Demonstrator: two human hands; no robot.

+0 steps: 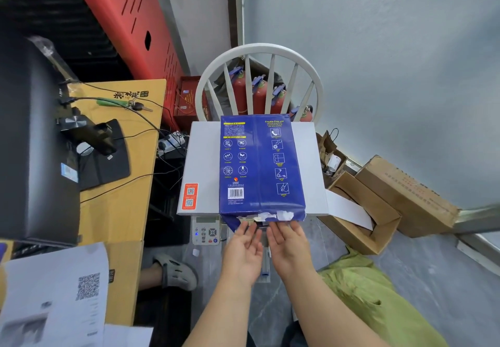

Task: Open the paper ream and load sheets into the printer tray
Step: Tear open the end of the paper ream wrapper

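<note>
A flat white printer (201, 168) is sitting on a white spindle-back chair (259, 51). A blue wrapped paper ream (261, 162) is lying along its top, torn end overhanging the near edge. Left hand (242, 252) and right hand (290, 249) are reaching palm-up beneath that end, fingers (276, 231) spread wide, gripping nothing.

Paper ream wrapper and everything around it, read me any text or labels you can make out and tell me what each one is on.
"Trouble-Free use": yellow heading on the blue paper ream.
Ream's barcode digits and small print: too small.
Orange QR sticker on the printer: unreadable.
Brush characters on the yellow box: illegible.
Printed sheet, brown carton: blurred.
</note>
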